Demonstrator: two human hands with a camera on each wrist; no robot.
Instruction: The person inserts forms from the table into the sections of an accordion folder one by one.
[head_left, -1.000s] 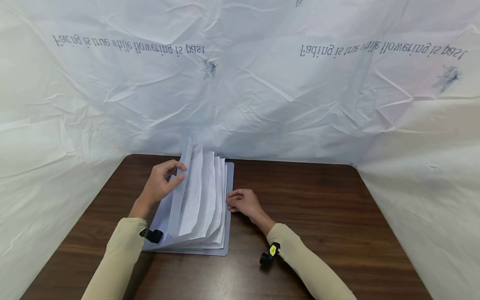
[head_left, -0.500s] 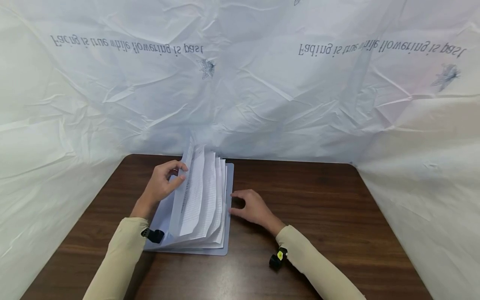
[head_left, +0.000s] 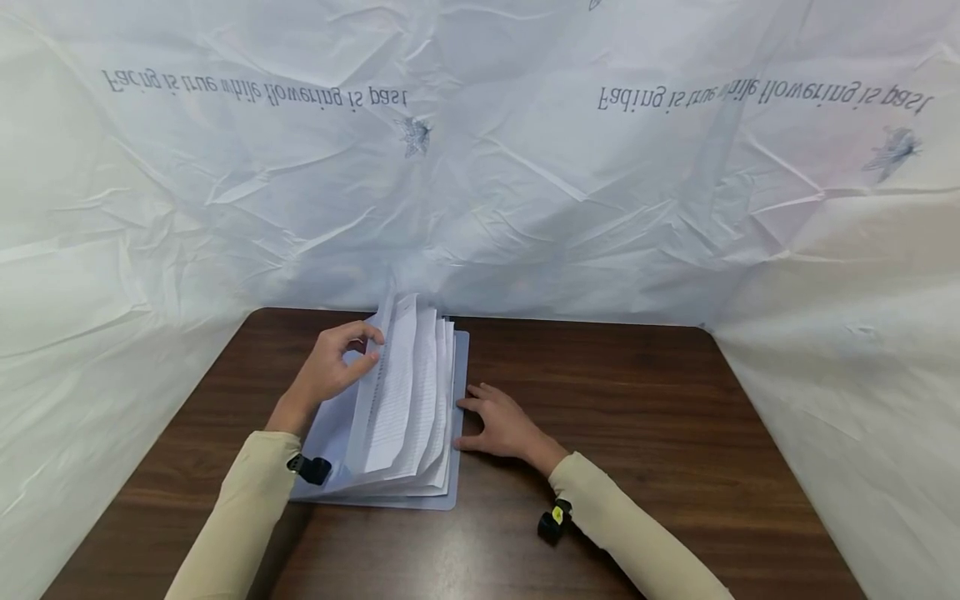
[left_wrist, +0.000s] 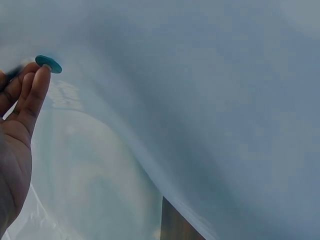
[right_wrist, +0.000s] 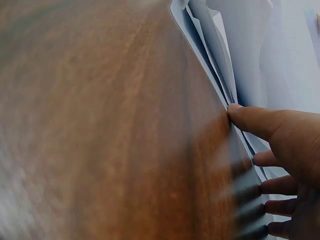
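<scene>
A pale blue plastic document folder (head_left: 431,503) lies on the table, holding a thick fan of printed sheets (head_left: 397,404). My left hand (head_left: 330,362) pinches the raised cover (head_left: 365,417) of the folder by its edge, so the cover leans up over the papers. In the left wrist view a teal round button (left_wrist: 48,64) shows at the thumb tip of that hand. At the folder's right edge, my right hand (head_left: 502,423) has its fingers spread. The right wrist view shows its thumb and fingertips touching along that edge, beside the sheets' margins.
The dark wood-grain table (head_left: 615,400) extends right of the folder and in front of it. A wrinkled white plastic sheet (head_left: 517,208) with printed lettering hangs behind and along both sides. Small black cameras are strapped to both wrists.
My right hand has loosened from a closed pinch at the folder's edge, and its fingers have spread along it. My left hand has shifted slightly right with the cover, and the sheets lean with it.
</scene>
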